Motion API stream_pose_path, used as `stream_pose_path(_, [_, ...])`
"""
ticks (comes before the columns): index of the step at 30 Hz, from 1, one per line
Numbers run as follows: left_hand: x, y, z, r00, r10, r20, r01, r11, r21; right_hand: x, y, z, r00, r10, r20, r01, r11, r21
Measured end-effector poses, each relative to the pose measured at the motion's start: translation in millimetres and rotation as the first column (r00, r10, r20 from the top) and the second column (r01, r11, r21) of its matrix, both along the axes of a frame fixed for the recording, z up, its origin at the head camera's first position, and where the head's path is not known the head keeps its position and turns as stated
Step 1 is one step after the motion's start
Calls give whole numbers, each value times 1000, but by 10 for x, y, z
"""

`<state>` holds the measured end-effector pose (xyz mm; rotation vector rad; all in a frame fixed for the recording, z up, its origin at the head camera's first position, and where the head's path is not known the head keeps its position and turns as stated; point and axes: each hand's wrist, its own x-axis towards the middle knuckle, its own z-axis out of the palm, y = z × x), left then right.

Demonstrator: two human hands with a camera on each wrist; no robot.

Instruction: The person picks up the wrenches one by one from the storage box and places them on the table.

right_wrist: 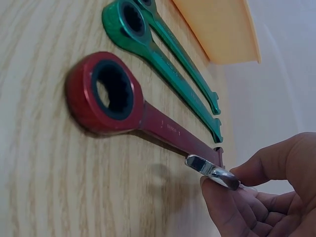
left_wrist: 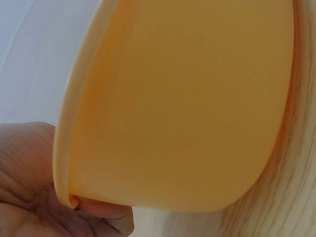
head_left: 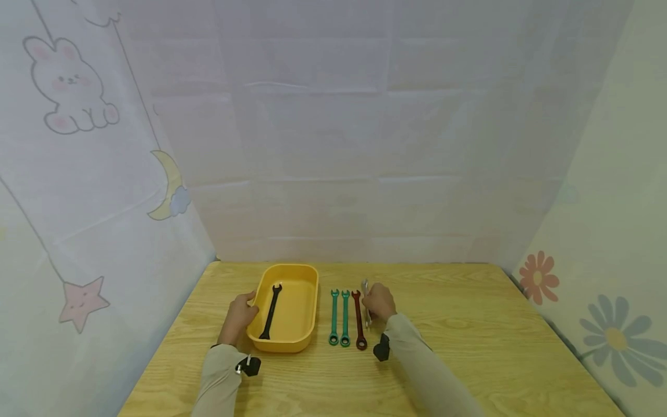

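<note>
My left hand [head_left: 241, 317] grips the left rim of a yellow plastic tray [head_left: 314, 301], seen close up from the side in the left wrist view. Inside that tray a black wrench [head_left: 270, 313] lies slanted along the left. On the right, my right hand [head_left: 380, 302] pinches a silver wrench [right_wrist: 213, 172] between thumb and fingers, one end pointing toward the wrist camera. Just left of it a red ratchet wrench [head_left: 359, 319] lies on the table, ring end toward me. Two green ratchet wrenches [head_left: 345, 318] lie parallel to it, nearer the tray.
The wood-grain table [head_left: 448, 324] carries everything. White cloth with printed figures hangs at the left side, a plain cloth [head_left: 339, 145] at the back, and a flowered cloth [head_left: 599, 231] at the right.
</note>
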<state>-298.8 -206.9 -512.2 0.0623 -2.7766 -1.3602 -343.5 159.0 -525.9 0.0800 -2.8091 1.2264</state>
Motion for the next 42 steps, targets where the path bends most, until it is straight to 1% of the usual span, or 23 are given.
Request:
stream_pose_path(4, [3,-3,-4,1000,5,3,-5,1000,2,1,13,-45,1000,-5,8,5,1000,5])
stream_pose_path(8, [8,-8,-12,1000,3,1,-3,1000,1,15,24,-108,999,-6,34,6,1000,2])
stream_pose_path(13, [-8,-2,-10,1000,8,16,-8,1000,8,40,36,-161,999,-20,41,20,1000,1])
stream_pose_path(18, [-19,4,-1,1000,12,22,-13,1000,10,84,54,-171,997,-46,54,44,999,26])
stream_pose_path(21, [-20,6,1,1000,6,11,-6,1000,7,115,72,-174,996,-58,65,56,998,39])
stream_pose_path(28, [0,5,4,1000,7,3,-7,1000,-1,206,94,-168,997,-53,54,48,995,83])
stream_pose_path(31, [-3,2,-3,1000,4,0,-4,1000,-8,233,86,-145,997,-55,60,49,995,87])
stream_pose_path(35, [-16,-3,-15,1000,7,6,-7,1000,1,255,76,-116,997,-56,46,51,995,91])
stream_pose_path(39, [-26,-7,-20,1000,7,13,-7,1000,1,265,76,-120,997,-71,27,67,990,125])
stream_pose_path(42, [-24,-7,-20,1000,6,19,-6,1000,2,266,71,-139,996,-85,39,78,986,147])
